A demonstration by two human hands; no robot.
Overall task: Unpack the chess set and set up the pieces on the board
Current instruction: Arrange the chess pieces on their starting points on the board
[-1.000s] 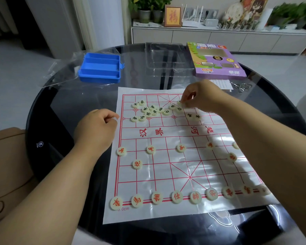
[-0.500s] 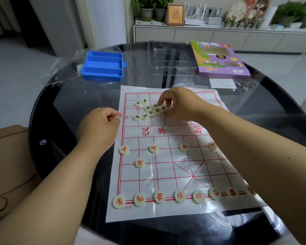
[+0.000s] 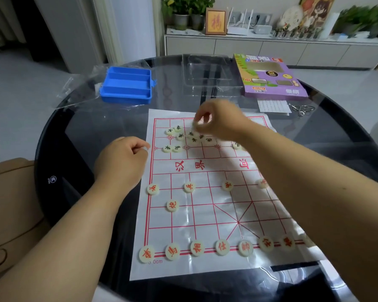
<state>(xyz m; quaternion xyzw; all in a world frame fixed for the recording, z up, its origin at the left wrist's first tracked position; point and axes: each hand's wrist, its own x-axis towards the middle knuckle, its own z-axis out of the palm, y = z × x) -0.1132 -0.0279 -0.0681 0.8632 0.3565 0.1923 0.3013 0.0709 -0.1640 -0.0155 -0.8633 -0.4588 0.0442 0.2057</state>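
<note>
- The right hand [image 3: 218, 123], blurred in the upper middle of the frame, hangs over the loose black-lettered pieces [image 3: 183, 138]; thumb and forefinger seem to pinch one pale disc, though the blur leaves this uncertain.
- The left hand [image 3: 120, 162] rests at the left edge of the board sheet [image 3: 205, 216], fingers curled, holding nothing visible.
- Red-lettered pieces [image 3: 196, 247] line the sheet's lower rows.
- A blue tray [image 3: 127, 86] sits in the upper left, and a purple box [image 3: 271, 77] in the upper right.
</note>
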